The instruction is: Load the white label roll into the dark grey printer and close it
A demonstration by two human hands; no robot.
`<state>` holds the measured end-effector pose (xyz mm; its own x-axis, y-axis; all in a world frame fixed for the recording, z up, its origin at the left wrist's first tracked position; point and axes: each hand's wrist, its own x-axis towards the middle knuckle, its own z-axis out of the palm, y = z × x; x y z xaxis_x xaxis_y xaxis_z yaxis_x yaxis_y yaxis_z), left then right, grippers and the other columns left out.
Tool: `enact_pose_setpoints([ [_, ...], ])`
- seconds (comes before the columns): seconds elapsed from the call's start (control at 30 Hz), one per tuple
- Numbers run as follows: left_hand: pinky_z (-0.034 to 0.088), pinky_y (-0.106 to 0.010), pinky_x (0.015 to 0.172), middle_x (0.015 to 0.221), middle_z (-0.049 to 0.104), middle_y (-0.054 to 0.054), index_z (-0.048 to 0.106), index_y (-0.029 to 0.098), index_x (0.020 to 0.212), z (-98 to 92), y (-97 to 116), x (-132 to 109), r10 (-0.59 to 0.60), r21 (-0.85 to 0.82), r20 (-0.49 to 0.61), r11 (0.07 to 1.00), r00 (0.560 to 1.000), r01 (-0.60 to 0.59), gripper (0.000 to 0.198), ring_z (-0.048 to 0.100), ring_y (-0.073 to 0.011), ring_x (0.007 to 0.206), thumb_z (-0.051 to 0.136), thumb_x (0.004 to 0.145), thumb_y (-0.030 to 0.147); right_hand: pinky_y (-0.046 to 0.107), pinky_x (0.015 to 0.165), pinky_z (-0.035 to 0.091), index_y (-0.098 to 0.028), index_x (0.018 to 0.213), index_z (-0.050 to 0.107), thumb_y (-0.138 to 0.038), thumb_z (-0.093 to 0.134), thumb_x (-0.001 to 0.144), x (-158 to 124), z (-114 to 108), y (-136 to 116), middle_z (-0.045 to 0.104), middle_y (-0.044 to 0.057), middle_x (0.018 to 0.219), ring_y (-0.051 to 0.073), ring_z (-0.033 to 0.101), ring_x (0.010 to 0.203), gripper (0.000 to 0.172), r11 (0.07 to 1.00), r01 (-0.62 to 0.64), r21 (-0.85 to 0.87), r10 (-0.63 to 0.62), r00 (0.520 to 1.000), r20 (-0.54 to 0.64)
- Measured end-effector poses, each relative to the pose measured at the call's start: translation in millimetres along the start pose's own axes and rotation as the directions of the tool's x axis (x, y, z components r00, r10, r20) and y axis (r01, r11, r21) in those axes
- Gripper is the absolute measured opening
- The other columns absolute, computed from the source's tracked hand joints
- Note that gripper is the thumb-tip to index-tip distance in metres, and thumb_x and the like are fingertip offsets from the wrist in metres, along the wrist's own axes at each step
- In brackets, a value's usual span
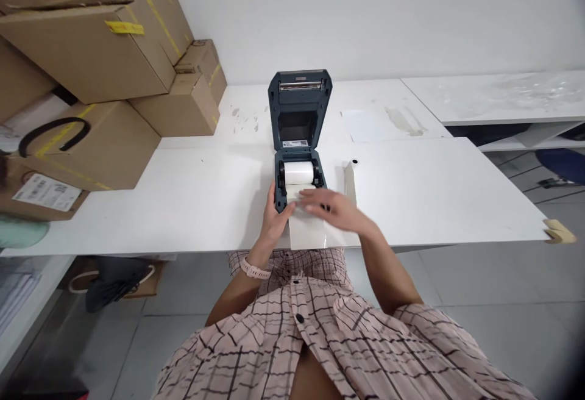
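A dark grey label printer (278, 180) stands on the white table with its lid (297, 110) raised toward the wall. Inside sits a white label roll (298, 173) between black holders. From it a strip of label paper (307, 232) runs over the front of the printer and hangs toward the table's near edge. My left hand (274, 217) grips the printer's front left corner, its thumb on the strip's left edge. Over the strip at the printer's front lies my right hand (336, 210), fingers stretched out and slightly blurred; whether they press the paper I cannot tell.
Cardboard boxes (91, 52) are stacked at the left, with a black curved handle (55, 125) by them. Right of the printer lies a small partly unrolled paper roll (351, 180). A thin sheet (359, 125) lies behind it. The table's right corner has a tan guard (560, 231).
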<state>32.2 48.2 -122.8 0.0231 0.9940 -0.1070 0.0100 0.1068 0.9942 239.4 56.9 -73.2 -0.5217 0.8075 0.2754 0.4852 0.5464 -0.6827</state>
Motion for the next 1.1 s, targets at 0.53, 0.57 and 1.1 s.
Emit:
enact_pose_setpoints([
  [0.53, 0.041, -0.047, 0.126, 0.176, 0.027, -0.01, 0.024, 0.032, 0.166, -6.8, -3, -1, 0.006, -0.026, 0.043, 1.0, 0.999, -0.005, 0.109, 0.027, -0.036, 0.162, 0.083, 0.078, 0.059, 0.054, 0.122, 0.037, -0.028, 0.16, 0.039, -0.083, 0.009, 0.098, 163, -90, 72, 0.047, 0.005, 0.163, 0.028, 0.042, 0.155, 0.088, 0.965, 0.044, 0.26, 0.083, 0.885, -0.459],
  [0.57, 0.04, -0.046, 0.127, 0.177, 0.023, -0.009, 0.021, 0.033, 0.167, -7.6, -5, -3, -0.002, -0.026, 0.039, 1.0, 0.999, 0.003, 0.112, 0.026, -0.0358, 0.162, 0.083, 0.077, 0.06, 0.053, 0.123, 0.038, -0.031, 0.159, 0.041, -0.083, 0.009, 0.098, 143, -81, 57, 0.05, 0.003, 0.161, 0.028, 0.044, 0.154, 0.087, 0.971, 0.039, 0.237, 0.082, 0.873, -0.48],
  [1.1, 0.041, -0.042, 0.126, 0.18, 0.013, -0.005, 0.005, 0.034, 0.169, -4.8, 4, -1, -0.129, -0.08, -0.065, 0.989, 0.989, 0.124, 0.108, 0.021, -0.0331, 0.164, 0.061, 0.087, 0.076, 0.056, 0.121, 0.045, -0.03, 0.169, 0.009, -0.071, 0.05, 0.094, -8, 63, 39, 0.031, 0.013, 0.173, 0.032, 0.038, 0.157, 0.095, 0.768, -0.283, 0.574, 0.53, 0.785, -0.322],
])
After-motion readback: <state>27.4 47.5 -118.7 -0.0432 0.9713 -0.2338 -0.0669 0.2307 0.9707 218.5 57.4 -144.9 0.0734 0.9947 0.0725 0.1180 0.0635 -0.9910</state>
